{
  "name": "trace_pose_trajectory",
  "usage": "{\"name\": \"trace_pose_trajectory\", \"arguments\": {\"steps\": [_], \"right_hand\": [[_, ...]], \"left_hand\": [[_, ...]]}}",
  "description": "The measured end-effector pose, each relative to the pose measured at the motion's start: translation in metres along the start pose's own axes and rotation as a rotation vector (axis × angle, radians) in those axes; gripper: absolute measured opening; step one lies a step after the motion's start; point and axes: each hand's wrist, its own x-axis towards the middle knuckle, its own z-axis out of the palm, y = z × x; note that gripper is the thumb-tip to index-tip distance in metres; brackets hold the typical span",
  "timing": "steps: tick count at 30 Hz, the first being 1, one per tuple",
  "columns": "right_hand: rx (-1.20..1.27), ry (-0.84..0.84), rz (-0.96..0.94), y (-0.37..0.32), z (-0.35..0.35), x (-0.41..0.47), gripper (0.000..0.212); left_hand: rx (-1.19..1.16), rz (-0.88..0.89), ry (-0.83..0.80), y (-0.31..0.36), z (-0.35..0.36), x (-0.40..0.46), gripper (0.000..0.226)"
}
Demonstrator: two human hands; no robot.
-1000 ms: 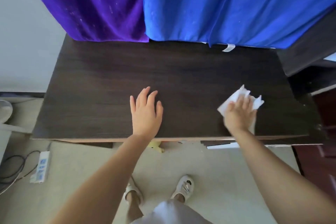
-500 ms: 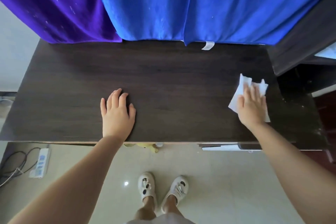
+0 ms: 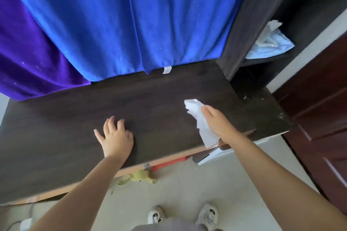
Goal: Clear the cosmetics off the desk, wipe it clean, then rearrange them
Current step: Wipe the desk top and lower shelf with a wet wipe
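On the dark wooden table (image 3: 65,137) no cosmetics are showing, so the clearing step is looking finished and the wiping step is the one underway. The right hand (image 3: 218,124) is gripping a crumpled white tissue (image 3: 197,116) near the table's front right part, with the tissue hanging down from the fingers toward the front edge; whether it is touching the wood I cannot tell. The left hand (image 3: 115,137) is lying open and flat, fingers spread, pressing on the table near the middle of its front edge, holding nothing. Where the cosmetics are sitting is not visible; a dark shelf unit (image 3: 249,24) to the right is holding only pale cloth or paper items. By my judgement, wiping is nearing its end or partly done, and the whole rearranging step is remaining.
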Motion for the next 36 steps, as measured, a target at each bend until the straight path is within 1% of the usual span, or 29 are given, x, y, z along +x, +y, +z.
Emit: {"name": "trace_pose_trajectory", "arguments": {"steps": [4, 8, 10, 13, 15, 17, 19, 22, 25, 27, 29, 31, 33, 34, 36], "right_hand": [[0.051, 0.150, 0.095, 0.032, -0.081, -0.032, 0.038], [0.041, 0.259, 0.195, 0.103, -0.166, -0.064, 0.035], [0.050, 0.315, 0.230, 0.147, -0.208, -0.080, 0.031], [0.075, 0.365, 0.258, 0.201, -0.272, -0.099, 0.026], [0.066, 0.384, 0.284, 0.235, -0.304, -0.104, 0.025], [0.076, 0.351, 0.324, 0.261, -0.325, -0.102, 0.025], [0.097, 0.300, 0.345, 0.281, -0.337, -0.086, 0.024], [0.070, 0.214, 0.349, 0.296, -0.339, -0.046, 0.024], [0.068, 0.203, 0.311, 0.306, -0.326, 0.004, 0.029], [0.023, 0.235, 0.221, 0.314, -0.314, 0.037, 0.034], [-0.113, 0.209, 0.059, 0.331, -0.296, 0.069, 0.040], [-0.346, 0.050, -0.112, 0.357, -0.273, 0.103, 0.048], [-0.657, -0.061, -0.249, 0.387, -0.250, 0.116, 0.052], [-0.783, -0.094, -0.276, 0.397, -0.242, 0.121, 0.054], [-0.918, -0.119, -0.341, 0.412, -0.236, 0.133, 0.055]], "left_hand": [[-0.084, 0.283, 0.006, 0.105, -0.002, -0.007, 0.040], [-0.183, 0.483, 0.024, 0.219, 0.014, -0.040, 0.037], [-0.219, 0.541, 0.024, 0.270, 0.031, -0.064, 0.035], [-0.264, 0.575, -0.005, 0.337, 0.066, -0.103, 0.035], [-0.266, 0.595, -0.061, 0.375, 0.092, -0.130, 0.035], [-0.281, 0.586, -0.134, 0.404, 0.118, -0.153, 0.036], [-0.303, 0.538, -0.195, 0.423, 0.142, -0.164, 0.038], [-0.305, 0.423, -0.251, 0.429, 0.178, -0.166, 0.041], [-0.270, 0.328, -0.285, 0.424, 0.210, -0.159, 0.046], [-0.233, 0.324, -0.278, 0.424, 0.229, -0.153, 0.049], [-0.181, 0.328, -0.268, 0.427, 0.246, -0.144, 0.049], [-0.139, 0.330, -0.194, 0.429, 0.268, -0.129, 0.046], [-0.120, 0.329, -0.127, 0.427, 0.279, -0.118, 0.049], [-0.100, 0.317, -0.103, 0.425, 0.286, -0.112, 0.050], [-0.088, 0.283, -0.065, 0.420, 0.300, -0.101, 0.050]]}}
